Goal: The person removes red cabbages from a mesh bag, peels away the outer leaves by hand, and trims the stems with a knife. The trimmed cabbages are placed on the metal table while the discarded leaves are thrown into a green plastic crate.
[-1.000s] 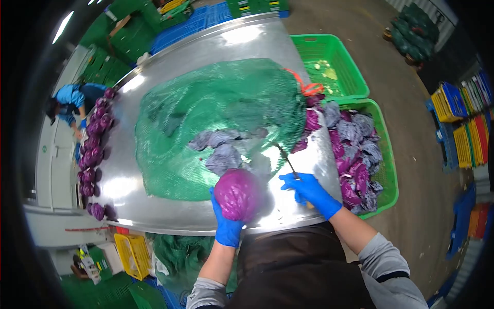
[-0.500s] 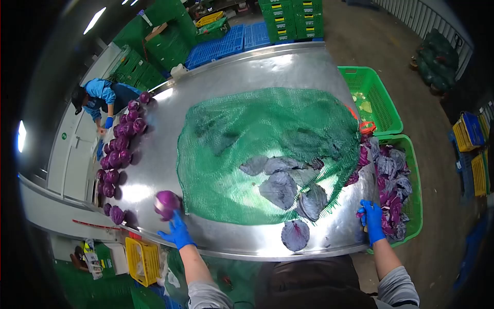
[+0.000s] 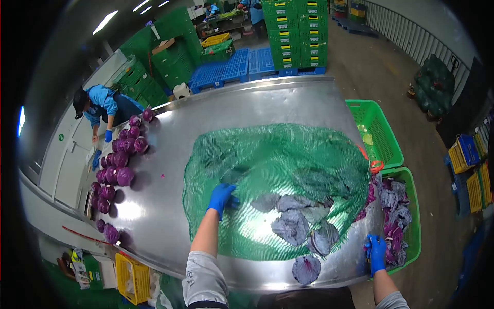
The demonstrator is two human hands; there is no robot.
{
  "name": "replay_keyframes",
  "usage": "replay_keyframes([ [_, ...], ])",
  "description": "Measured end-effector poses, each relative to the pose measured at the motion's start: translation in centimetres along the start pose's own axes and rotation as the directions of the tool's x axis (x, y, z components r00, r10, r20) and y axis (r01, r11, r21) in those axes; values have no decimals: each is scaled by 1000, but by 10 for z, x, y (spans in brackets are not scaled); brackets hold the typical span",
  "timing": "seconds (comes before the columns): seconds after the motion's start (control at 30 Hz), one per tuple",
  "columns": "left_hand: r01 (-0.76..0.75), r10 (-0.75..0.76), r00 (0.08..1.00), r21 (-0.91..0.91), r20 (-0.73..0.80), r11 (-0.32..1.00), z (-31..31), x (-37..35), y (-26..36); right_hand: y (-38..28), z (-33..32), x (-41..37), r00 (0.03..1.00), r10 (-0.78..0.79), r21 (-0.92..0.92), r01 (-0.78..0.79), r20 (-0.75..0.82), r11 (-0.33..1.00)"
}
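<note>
My left hand (image 3: 221, 200), in a blue glove, is over the left part of a green mesh bag (image 3: 242, 237) spread on the metal table. Its fingers are apart and hold nothing. My right hand (image 3: 377, 252), also gloved in blue, is at the table's right edge beside a green crate of leaves. Its fingers are curled; what they hold, if anything, is hidden. Loose purple cabbage leaves (image 3: 290, 226) lie on the bag, and one leaf (image 3: 306, 270) lies near the front edge. Darker leaves show through the mesh. Trimmed red cabbages (image 3: 125, 176) line the table's left side.
At right stand a crate filled with leaves (image 3: 417, 221) and another green crate (image 3: 383, 129) behind it. A co-worker in blue (image 3: 103, 100) leans in at the far left. Stacked green crates (image 3: 285, 38) and blue pallets (image 3: 221, 69) are behind the metal table (image 3: 159, 216).
My left hand has left the cabbage and moved right, over the mesh bag. That cabbage now appears among the row at left. The view has tilted up; my right hand stays by the crate.
</note>
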State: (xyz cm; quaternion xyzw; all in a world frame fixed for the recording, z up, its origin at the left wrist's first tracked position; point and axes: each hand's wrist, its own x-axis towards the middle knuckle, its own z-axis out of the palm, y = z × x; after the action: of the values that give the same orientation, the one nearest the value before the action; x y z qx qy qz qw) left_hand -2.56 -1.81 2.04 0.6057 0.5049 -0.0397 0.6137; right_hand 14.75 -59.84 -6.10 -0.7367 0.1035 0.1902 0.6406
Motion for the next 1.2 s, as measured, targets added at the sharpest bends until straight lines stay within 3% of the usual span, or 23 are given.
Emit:
replay_keyframes([
  [0.03, -225, 234, 949, 65, -211, 972, -18, 30, -5, 1, 0, -1, 1000, -1, -3, 1, -15, 1000],
  [0.07, -415, 448, 804, 169, -392, 894, -31, 50, -6, 1, 1, -3, 1000, 0, -9, -1, -30, 1000],
  [0.13, -677, 616, 486, 178, -621, 714, -46, 43, 34, 0, 4, -2, 999, 4, -23, -5, -52, 1000],
  [0.2, -645, 729, 309, 429, -610, 632, -76, 55, 61, 5, 1, 0, 994, 30, -52, -35, -102, 998],
  [0.23, -641, 730, 321, 429, -603, 636, -84, 60, 70, -1, 4, -4, 994, 46, -40, -50, -102, 998],
  [0.3, -432, 871, 186, 758, -455, 488, -96, 76, 82, -1, 3, -2, 991, 56, -54, -63, -121, 997],
  [0.4, -589, 861, 274, 632, -429, 503, -107, 123, 86, -2, 5, -1, 988, 61, -74, -73, -145, 995],
  [0.47, -572, 820, 377, 588, -431, 572, -111, 141, 92, -4, 4, -3, 985, 71, -87, -85, -160, 993],
  [0.6, -594, 871, 225, 647, -436, 477, -101, 133, 139, -4, 2, -3, 982, 87, -92, -104, -168, 990],
  [0.67, -756, 845, 154, 490, -512, 434, -75, 79, 182, -2, 2, -4, 978, 105, -118, -128, -182, 985],
  [0.73, -975, 895, 90, 143, -437, 168, -91, 62, 200, -3, 2, -3, 981, 56, -145, -84, -187, 986],
  [0.77, -988, 909, 114, 48, -400, 146, -94, 50, 196, -4, 2, -2, 982, 61, -146, -88, -181, 985],
  [0.8, -972, 919, 233, -88, -317, 216, -119, 59, 171, -4, 3, -2, 981, 73, -136, -98, -178, 986],
  [0.87, -752, 846, 525, -412, 97, 514, -191, 107, 104, -4, 1, -5, 979, 88, -127, -113, -182, 985],
  [0.9, -682, 682, 731, 3, 18, 731, -206, 127, 65, -5, 1, -5, 983, 76, -127, -98, -164, 987],
  [0.93, -418, 507, 847, 388, -161, 822, -205, 134, 37, -6, 1, -4, 987, 64, -127, -83, -144, 988],
  [0.97, -308, 652, 751, 819, -103, 484, -203, 139, 3, -7, 2, -4, 987, 67, -129, -86, -143, 988],
  [1.0, -70, 738, 674, 997, 41, 9, -190, 135, -11, -7, 3, -5, 987, 63, -116, -81, -150, 990],
  [1.03, -67, 735, 677, 998, 39, 9, -182, 131, -10, -6, 3, -5, 986, 59, -102, -75, -154, 992],
  [1.07, -151, 717, 683, 935, -137, 322, -173, 127, -2, -5, 2, -5, 987, 61, -105, -78, -150, 991],
  [1.13, -281, 531, 731, 519, -429, 807, -157, 123, 25, 1, -4, -3, 986, 53, -127, -74, -156, 989],
  [1.17, -318, 381, 770, 209, -512, 925, -151, 125, 40, 0, -3, -3, 987, 51, -131, -71, -153, 989],
  [1.2, -327, 213, 816, -125, -537, 937, -146, 131, 51, -2, -2, -3, 986, 65, -130, -86, -152, 988],
])
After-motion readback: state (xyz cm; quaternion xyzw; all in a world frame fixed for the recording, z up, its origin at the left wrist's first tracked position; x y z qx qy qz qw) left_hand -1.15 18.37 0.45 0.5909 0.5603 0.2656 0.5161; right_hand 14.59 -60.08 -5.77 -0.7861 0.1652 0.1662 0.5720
